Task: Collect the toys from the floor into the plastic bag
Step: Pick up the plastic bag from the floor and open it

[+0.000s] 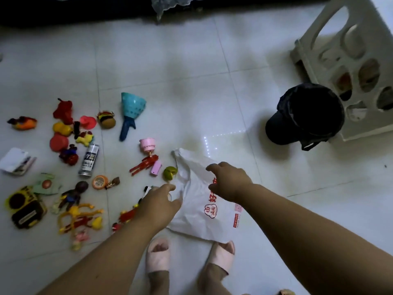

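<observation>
Bag (197, 211) flat on floor – contents unseen; both hands' fingers apart above it, toys (70, 158) beside.

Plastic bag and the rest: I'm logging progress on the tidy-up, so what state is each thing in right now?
Plastic bag: lying flat and crumpled on the floor, not yet opened.
Left hand: open, fingers at the bag's edge, holding nothing.
Right hand: open, reaching down over the bag.
Toys: scattered on the floor, none seen in the bag.
Spray can: lying on its side.
Bin: upright, lined with a dark bag.
</observation>
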